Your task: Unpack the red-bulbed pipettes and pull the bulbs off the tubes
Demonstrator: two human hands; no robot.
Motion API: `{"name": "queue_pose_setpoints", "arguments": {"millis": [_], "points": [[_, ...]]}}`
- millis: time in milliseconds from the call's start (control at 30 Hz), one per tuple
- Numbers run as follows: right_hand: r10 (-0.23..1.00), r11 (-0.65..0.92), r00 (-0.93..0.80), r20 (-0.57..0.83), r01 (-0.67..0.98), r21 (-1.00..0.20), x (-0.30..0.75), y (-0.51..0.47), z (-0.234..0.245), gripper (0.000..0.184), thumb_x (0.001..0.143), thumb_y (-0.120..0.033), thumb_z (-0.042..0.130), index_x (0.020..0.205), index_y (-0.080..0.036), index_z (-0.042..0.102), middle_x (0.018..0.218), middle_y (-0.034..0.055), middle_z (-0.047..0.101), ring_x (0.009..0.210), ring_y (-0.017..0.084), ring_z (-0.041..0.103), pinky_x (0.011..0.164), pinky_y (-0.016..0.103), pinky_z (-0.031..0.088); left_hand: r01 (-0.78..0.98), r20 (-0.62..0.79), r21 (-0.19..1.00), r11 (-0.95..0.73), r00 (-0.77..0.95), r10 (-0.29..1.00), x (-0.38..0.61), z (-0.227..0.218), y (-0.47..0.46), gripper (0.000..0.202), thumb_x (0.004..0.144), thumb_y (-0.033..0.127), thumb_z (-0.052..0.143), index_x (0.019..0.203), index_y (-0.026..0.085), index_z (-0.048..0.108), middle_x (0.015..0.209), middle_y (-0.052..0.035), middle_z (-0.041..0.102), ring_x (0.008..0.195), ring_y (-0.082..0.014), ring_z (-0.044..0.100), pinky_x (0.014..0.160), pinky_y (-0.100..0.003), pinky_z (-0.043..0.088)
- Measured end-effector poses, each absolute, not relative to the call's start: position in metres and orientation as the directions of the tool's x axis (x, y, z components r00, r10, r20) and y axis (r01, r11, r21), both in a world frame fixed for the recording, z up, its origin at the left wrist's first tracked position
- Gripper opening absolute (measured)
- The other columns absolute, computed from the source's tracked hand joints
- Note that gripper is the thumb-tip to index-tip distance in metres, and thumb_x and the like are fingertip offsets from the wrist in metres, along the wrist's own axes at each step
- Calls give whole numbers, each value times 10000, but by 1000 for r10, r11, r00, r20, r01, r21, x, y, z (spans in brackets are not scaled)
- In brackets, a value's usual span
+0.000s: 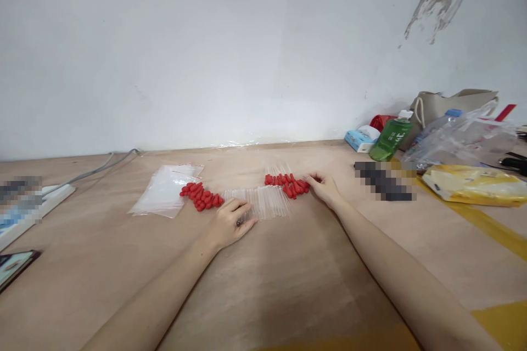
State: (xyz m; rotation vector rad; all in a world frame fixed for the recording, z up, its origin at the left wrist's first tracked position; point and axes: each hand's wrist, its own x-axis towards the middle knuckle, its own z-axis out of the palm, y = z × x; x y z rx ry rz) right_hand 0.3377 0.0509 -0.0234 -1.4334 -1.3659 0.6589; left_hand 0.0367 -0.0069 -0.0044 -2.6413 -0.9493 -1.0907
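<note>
Clear thin tubes [269,203] lie side by side in a row on the table. My left hand [230,223] rests over the left end of this row, its thumb and fingers apart, and covers some of the tubes. A pile of red rubber bulbs [200,196] lies just left of that hand. Behind the row, more clear tubes [279,168] have red bulbs [280,179] on their near ends. Loose red bulbs [293,190] lie beside them. At their right edge, my right hand [326,189] pinches a red rubber bulb, largely hidden by the fingertips.
Clear zip bags [162,192] lie left of the bulb pile. A white power strip [60,197] and a phone [16,266] are at far left. On the right stand a tissue pack [359,141], a green bottle [391,140] and a yellow packet [473,185]. A wall rises behind.
</note>
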Motion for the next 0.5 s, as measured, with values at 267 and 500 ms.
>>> {"name": "queue_pose_setpoints", "arguments": {"millis": [267, 500], "points": [[949, -10, 271, 162, 540, -842, 333, 66, -3, 255, 693, -372, 509, 765, -158, 626, 752, 42, 655, 655, 133, 584, 603, 235, 435, 728, 683, 40, -684, 480, 551, 34, 7, -13, 243, 762, 360, 572, 953, 226, 638, 955, -60, 623, 901, -216, 526, 771, -366, 383], [948, -281, 312, -71, 708, -648, 315, 99, 22, 178, 497, -325, 674, 474, -178, 576, 494, 50, 578, 595, 226, 582, 580, 346, 422, 789, 764, 86, -609, 340, 549, 30, 6, -11, 196, 799, 240, 525, 963, 207, 627, 902, -51, 618, 847, -185, 525, 756, -338, 365]]}}
